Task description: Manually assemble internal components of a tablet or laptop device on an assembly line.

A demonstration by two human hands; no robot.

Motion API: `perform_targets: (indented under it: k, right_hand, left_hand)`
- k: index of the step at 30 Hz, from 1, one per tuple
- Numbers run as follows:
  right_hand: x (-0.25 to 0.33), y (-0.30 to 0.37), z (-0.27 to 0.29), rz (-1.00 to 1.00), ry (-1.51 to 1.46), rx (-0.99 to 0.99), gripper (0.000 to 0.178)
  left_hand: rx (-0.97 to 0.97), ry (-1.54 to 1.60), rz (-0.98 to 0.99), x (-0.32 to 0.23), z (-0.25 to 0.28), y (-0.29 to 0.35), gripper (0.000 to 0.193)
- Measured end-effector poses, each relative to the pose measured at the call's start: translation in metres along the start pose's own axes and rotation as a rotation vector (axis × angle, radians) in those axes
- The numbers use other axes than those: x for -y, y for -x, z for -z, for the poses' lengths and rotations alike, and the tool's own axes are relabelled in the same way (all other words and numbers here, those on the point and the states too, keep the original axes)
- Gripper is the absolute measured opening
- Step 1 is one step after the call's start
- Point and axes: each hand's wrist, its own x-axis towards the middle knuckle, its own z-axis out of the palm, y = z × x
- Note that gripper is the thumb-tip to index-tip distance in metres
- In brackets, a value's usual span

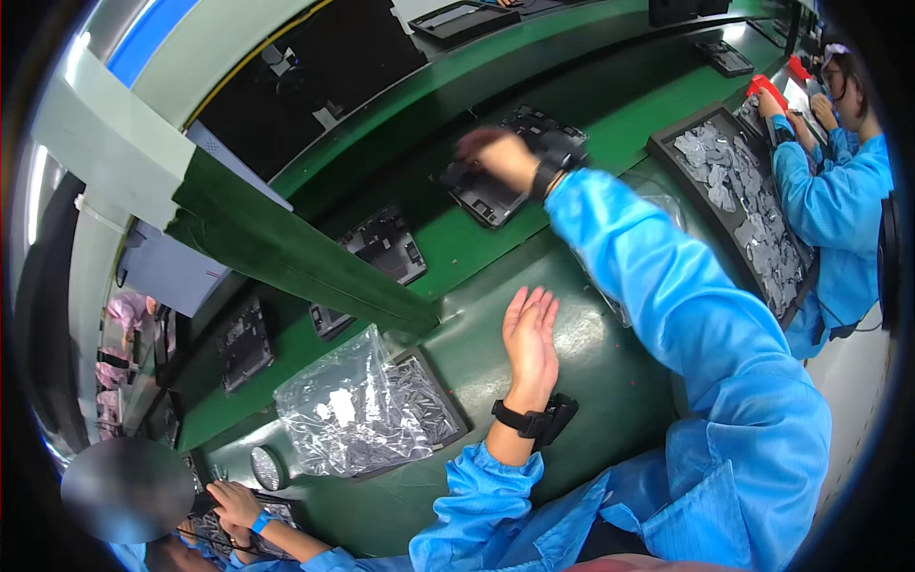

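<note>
My right hand [498, 158] reaches far forward over a dark laptop chassis [488, 198] on a green strip. Motion smears its fingers, so I cannot make out whether they touch the chassis or hold something. My left hand [531, 343] is raised above the green worktop [610, 419], palm up with fingers stretched out and nothing in it. Both wrists wear black bands, each with a small dark unit. To the left along the strip sits a second chassis [386, 250].
A green-wrapped post [286, 257] slants down left of my hands. Near its foot, a clear plastic bag [348, 410] lies across a tray [457, 431] of small grey parts. At right stands a black tray [734, 200] of flat grey pieces. Co-workers [829, 200] work on both sides.
</note>
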Motion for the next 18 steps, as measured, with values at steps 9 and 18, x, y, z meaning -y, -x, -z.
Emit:
perform_targets:
  k: [9,18]
  right_hand:
    - [-0.023,-0.006,0.134,-0.504,0.75,-0.159,0.054]
    - [0.085,0.161,0.073,-0.481,-0.17,-0.214,0.078]
  left_hand:
    - [0.017,0.074,0.048,0.009,-0.034,-0.053,0.053]
    - [-0.123,0.259,-0.222,0.006,-0.059,-0.11,0.063]
